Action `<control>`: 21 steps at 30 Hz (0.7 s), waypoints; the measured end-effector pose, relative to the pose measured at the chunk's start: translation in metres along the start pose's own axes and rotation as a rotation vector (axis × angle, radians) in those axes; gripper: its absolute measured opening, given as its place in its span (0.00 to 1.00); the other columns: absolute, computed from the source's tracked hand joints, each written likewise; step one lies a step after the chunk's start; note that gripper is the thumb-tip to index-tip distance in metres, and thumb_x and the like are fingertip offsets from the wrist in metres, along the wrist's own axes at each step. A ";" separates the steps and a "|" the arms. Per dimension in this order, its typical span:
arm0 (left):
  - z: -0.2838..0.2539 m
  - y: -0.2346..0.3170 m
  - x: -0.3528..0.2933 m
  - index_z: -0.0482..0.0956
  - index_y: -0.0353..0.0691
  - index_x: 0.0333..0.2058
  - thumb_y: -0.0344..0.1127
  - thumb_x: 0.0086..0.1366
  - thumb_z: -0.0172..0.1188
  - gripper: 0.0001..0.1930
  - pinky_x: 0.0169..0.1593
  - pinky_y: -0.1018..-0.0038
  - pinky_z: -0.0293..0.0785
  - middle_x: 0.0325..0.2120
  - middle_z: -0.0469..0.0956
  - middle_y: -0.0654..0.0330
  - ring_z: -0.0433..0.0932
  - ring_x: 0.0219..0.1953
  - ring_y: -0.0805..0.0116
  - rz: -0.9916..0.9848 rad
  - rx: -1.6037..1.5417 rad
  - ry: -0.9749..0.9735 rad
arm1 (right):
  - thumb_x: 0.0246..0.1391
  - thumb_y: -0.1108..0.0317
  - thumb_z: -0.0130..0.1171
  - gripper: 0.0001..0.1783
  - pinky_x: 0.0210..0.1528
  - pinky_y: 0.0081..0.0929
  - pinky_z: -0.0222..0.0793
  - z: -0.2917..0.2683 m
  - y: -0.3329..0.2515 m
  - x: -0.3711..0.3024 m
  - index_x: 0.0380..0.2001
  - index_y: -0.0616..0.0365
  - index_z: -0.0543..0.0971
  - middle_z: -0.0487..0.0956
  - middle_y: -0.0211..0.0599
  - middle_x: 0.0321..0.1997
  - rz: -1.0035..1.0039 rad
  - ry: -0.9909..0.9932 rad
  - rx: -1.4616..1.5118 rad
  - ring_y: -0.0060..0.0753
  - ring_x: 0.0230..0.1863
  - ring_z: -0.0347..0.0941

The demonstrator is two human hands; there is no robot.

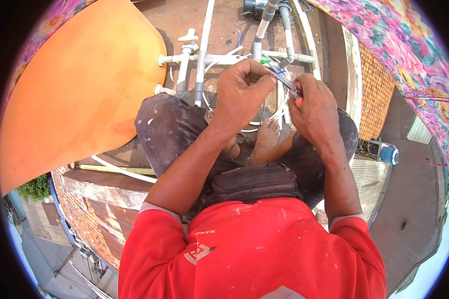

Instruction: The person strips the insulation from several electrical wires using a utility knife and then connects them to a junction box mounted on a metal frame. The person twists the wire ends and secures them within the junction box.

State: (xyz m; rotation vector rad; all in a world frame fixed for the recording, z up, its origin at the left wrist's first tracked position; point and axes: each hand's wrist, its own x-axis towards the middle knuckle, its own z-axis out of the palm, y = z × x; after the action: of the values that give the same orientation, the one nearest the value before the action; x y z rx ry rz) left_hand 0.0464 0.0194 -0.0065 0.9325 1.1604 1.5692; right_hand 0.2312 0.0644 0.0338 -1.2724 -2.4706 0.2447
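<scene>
My right hand (pixel 314 104) is closed round a tool with a narrow metal blade (pixel 286 82) and red on its handle. The blade points up and left, toward my left fingertips. My left hand (pixel 239 94) is closed in a pinch, thumb against bent fingers, right by the blade's tip; what lies between them is too small to make out. A short blue piece like thin wire (pixel 281 73) shows beside the blade. Just beyond my left fingers is a small green piece (pixel 265 59), near grey and white pipes (pixel 227 59). Loops of white cable (pixel 254 130) lie below, near my bare feet (pixel 268 132).
A large orange tank (pixel 85 84) fills the left, joined to pipes with a white-handled valve (pixel 188 37). A dark pump (pixel 255 7) stands at the far side. Flowered cloth (pixel 379 35) hangs at upper right. Beyond the ledge (pixel 353 74) are roof tiles (pixel 376 89) and pavement (pixel 409 199).
</scene>
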 end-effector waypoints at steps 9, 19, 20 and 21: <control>0.004 0.003 -0.005 0.85 0.33 0.37 0.29 0.68 0.68 0.05 0.36 0.79 0.76 0.30 0.85 0.63 0.81 0.31 0.78 0.058 0.046 0.027 | 0.52 0.73 0.66 0.16 0.50 0.53 0.73 0.003 -0.004 -0.002 0.44 0.64 0.76 0.81 0.54 0.40 0.015 0.046 0.015 0.61 0.46 0.78; 0.003 0.005 -0.007 0.86 0.32 0.37 0.29 0.69 0.67 0.06 0.35 0.79 0.76 0.29 0.85 0.63 0.81 0.31 0.79 0.044 0.079 0.007 | 0.52 0.74 0.66 0.17 0.52 0.54 0.71 0.006 -0.004 -0.001 0.44 0.65 0.75 0.80 0.56 0.41 -0.030 0.041 0.024 0.62 0.46 0.77; 0.004 0.005 -0.007 0.86 0.32 0.37 0.29 0.70 0.66 0.05 0.35 0.79 0.76 0.28 0.85 0.63 0.81 0.31 0.80 0.044 0.074 0.000 | 0.52 0.74 0.65 0.17 0.52 0.54 0.71 0.005 -0.004 -0.001 0.44 0.65 0.75 0.80 0.56 0.41 -0.034 0.036 0.020 0.62 0.46 0.77; 0.004 0.005 -0.007 0.86 0.32 0.37 0.29 0.70 0.66 0.05 0.35 0.80 0.75 0.28 0.84 0.64 0.80 0.30 0.80 0.044 0.069 -0.008 | 0.52 0.74 0.66 0.16 0.51 0.54 0.71 0.005 -0.004 -0.001 0.44 0.65 0.75 0.80 0.56 0.40 -0.010 0.015 0.050 0.62 0.46 0.77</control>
State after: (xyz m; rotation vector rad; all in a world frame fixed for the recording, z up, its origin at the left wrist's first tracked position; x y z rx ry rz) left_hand 0.0507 0.0128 -0.0012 1.0143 1.2019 1.5674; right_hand 0.2269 0.0612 0.0306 -1.2366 -2.4422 0.2914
